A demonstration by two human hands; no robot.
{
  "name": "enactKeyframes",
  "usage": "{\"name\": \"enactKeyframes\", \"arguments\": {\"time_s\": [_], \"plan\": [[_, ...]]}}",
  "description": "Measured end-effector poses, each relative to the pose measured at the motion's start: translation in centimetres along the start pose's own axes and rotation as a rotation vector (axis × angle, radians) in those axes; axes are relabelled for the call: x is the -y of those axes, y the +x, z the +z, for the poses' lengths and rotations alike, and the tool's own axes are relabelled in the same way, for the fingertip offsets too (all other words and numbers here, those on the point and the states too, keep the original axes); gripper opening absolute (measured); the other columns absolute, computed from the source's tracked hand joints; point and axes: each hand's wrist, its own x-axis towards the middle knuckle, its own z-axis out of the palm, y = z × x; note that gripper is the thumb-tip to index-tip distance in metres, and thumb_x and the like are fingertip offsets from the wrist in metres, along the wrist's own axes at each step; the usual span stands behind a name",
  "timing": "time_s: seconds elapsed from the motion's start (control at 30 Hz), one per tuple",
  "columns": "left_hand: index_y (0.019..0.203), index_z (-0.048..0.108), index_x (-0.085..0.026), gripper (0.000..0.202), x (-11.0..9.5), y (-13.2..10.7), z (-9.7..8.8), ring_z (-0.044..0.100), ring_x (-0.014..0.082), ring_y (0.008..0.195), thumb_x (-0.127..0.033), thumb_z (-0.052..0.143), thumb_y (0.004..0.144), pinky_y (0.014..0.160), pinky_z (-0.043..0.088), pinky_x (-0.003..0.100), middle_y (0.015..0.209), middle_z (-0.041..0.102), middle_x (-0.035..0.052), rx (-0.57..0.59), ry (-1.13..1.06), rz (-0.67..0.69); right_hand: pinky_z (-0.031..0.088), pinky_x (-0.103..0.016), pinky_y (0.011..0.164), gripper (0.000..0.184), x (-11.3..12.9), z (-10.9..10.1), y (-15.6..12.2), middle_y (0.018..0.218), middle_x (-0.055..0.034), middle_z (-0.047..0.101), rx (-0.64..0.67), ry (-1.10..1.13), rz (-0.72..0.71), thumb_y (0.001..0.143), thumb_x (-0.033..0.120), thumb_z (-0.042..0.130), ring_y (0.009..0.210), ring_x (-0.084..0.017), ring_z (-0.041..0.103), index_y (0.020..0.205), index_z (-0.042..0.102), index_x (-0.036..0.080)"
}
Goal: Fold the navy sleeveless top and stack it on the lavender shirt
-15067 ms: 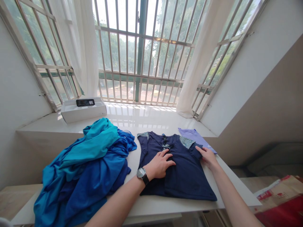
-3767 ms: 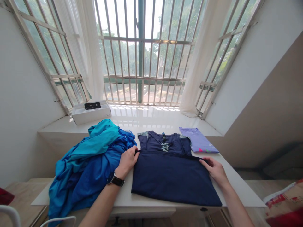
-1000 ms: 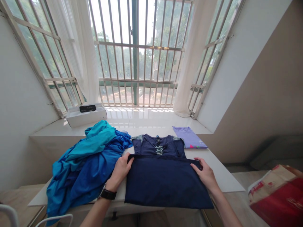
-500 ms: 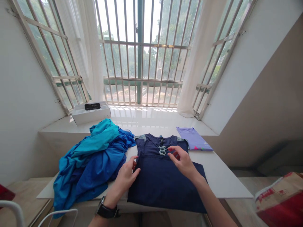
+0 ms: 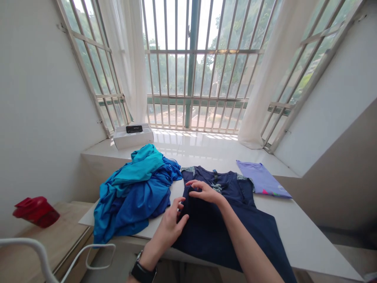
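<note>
On the white table [image 5: 312, 239], near side, lies one navy shirt [image 5: 262, 228], the right forearm [image 5: 242, 236] hiding part. The left hand [image 5: 171, 224], fingers apart, is at its left edge; whether the right hand [image 5: 206, 192] there pinches cloth, I cannot tell. Left, one blue heap [image 5: 141, 184]; right, one lilac garment [image 5: 262, 179]; far left, one box [image 5: 135, 140].

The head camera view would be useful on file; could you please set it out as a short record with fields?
Left hand: fingers spread at the navy top's left side
Right hand: fingertips at the same side; grip on cloth unclear
Navy top: on the white table
Left of top: crumpled blue cloth pile
Right of top: purple garment, lying flat
Windowsill: white box, black device on it
</note>
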Motion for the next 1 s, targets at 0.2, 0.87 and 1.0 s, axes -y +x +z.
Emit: {"name": "enactKeyframes", "arguments": {"time_s": [0.2,0.87,1.0], "plan": [[0.129,0.051,-0.023,0.047,0.6,-2.8,-0.2,0.058,0.0133,0.067,-0.027,0.059,0.082,0.063,0.050,0.025,0.099,0.062,0.0041,0.060,-0.007,-0.086,0.037,-0.026,0.061,0.037,-1.6,-0.2,-0.4,0.067,0.0059,0.052,-0.060,0.083,0.127,0.083,0.055,0.064,0.063,-0.011,0.046,0.092,0.060,0.019],[0.119,0.068,-0.025,0.042,1.1,-5.9,0.2,0.066,0.0201,0.077,-0.049,0.059,0.086,0.075,0.059,0.033,0.133,0.060,0.0139,-0.131,0.077,0.000,0.042,-0.036,0.100,0.035,-0.3,-3.0,-1.9,0.111,-0.0010,0.070,0.120,0.097,0.075,0.074,0.019,0.067,0.106,-0.022,0.061,0.108,0.072,0.024],[0.115,0.070,-0.025,0.037,1.0,-5.8,0.4,0.067,0.0237,0.086,-0.049,0.057,0.089,0.078,0.058,0.034,0.122,0.064,0.0132,-0.082,0.125,0.002,0.048,-0.033,0.086,0.023,-0.2,-2.9,-1.7,0.094,-0.0022,0.071,0.070,0.072,0.084,0.077,0.032,0.072,0.090,-0.020,0.062,0.097,0.075,0.022]]}}
